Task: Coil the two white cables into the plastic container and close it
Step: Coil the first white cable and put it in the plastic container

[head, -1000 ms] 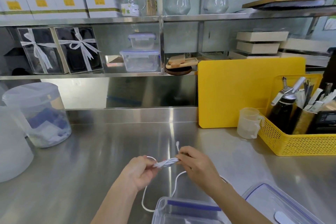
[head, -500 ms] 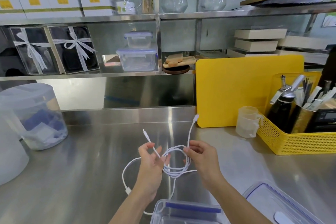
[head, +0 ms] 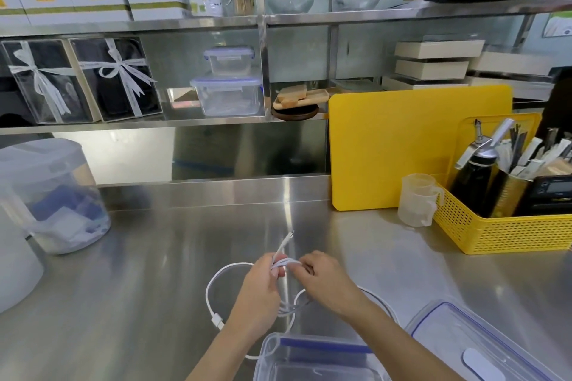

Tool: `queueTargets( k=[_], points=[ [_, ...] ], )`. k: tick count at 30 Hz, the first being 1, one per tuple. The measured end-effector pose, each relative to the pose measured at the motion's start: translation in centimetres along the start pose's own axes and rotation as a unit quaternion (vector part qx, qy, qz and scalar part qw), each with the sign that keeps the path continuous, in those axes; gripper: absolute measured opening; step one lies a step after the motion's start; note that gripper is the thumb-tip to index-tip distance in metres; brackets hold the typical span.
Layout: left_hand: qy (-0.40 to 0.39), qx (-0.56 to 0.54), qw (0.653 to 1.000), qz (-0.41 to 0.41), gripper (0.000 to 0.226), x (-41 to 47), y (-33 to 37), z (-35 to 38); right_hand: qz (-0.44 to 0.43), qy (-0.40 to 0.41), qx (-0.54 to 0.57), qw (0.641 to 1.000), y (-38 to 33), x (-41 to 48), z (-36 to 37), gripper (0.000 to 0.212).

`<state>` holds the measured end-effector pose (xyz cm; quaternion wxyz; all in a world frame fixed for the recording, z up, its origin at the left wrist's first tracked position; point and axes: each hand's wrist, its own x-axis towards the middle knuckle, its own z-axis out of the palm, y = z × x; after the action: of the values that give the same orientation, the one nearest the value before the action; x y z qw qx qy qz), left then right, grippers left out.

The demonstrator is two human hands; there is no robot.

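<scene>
Above the steel counter, my left hand (head: 259,291) and my right hand (head: 325,280) together pinch a bundle of white cable (head: 284,263) between their fingertips. One plug end sticks up past the fingers, and a loose loop with a USB plug (head: 217,320) hangs down to the left. More cable trails under my right wrist. The clear plastic container (head: 309,359) with a blue seal stands open just below my hands at the bottom edge. Its clear lid (head: 483,346) with blue trim lies flat to the right.
A yellow cutting board (head: 414,145) leans at the back right, beside a yellow basket (head: 507,232) of utensils and a small measuring cup (head: 418,199). A lidded clear tub (head: 52,195) stands at the left. Shelves of boxes and containers rise behind the counter.
The wide open coil held between my spread hands has been gathered. My hands have come together and now pinch the strands into a tight bundle, with one plug pointing up.
</scene>
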<state>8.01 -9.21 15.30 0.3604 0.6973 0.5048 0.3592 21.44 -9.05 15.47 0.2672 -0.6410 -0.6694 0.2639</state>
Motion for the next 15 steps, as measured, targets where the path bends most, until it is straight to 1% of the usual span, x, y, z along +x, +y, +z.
queueTargets(
  k=[3,4,5,7,8,9,10,12,13,14,15],
  points=[
    [0.008,0.111,0.993,0.031,0.021,0.1,-0.3,0.4,-0.031,-0.010,0.005,0.999,0.0,-0.2,0.2,0.007],
    [0.003,0.139,0.990,0.028,0.018,0.2,-0.3,0.6,-0.032,-0.010,0.018,0.999,0.2,-0.1,0.2,0.008],
    [-0.007,0.133,0.991,0.006,0.016,0.2,-0.2,0.6,-0.031,-0.010,0.037,0.999,0.5,-0.1,0.3,0.010],
    [-0.035,0.068,0.995,-0.058,0.019,0.1,0.1,0.4,-0.026,-0.007,0.059,0.998,1.2,0.0,0.4,0.017],
    [-0.045,0.043,0.995,-0.083,0.020,0.2,0.1,0.3,-0.037,0.007,0.038,0.999,1.4,-0.3,0.6,0.021],
    [-0.050,0.025,0.993,-0.102,0.020,0.3,0.2,0.1,-0.075,0.043,-0.013,0.996,1.5,-0.5,0.8,0.021],
    [-0.055,-0.001,0.991,-0.122,0.019,0.4,0.2,-0.1,-0.136,0.096,-0.078,0.983,1.6,-0.7,0.9,0.020],
    [-0.061,-0.080,0.983,-0.155,0.019,0.5,0.3,-0.3,-0.263,0.178,-0.197,0.928,1.6,-0.9,0.8,0.019],
    [-0.065,-0.123,0.977,-0.164,0.019,0.5,0.5,-0.5,-0.306,0.197,-0.225,0.904,1.9,-0.7,0.7,0.013],
    [-0.070,-0.167,0.969,-0.170,0.018,0.5,0.6,-0.7,-0.331,0.213,-0.220,0.893,2.2,-0.6,0.6,0.007],
    [-0.079,-0.213,0.957,-0.178,0.016,0.5,0.8,-0.9,-0.329,0.220,-0.180,0.901,2.3,-0.6,0.6,0.006]
  ],
)
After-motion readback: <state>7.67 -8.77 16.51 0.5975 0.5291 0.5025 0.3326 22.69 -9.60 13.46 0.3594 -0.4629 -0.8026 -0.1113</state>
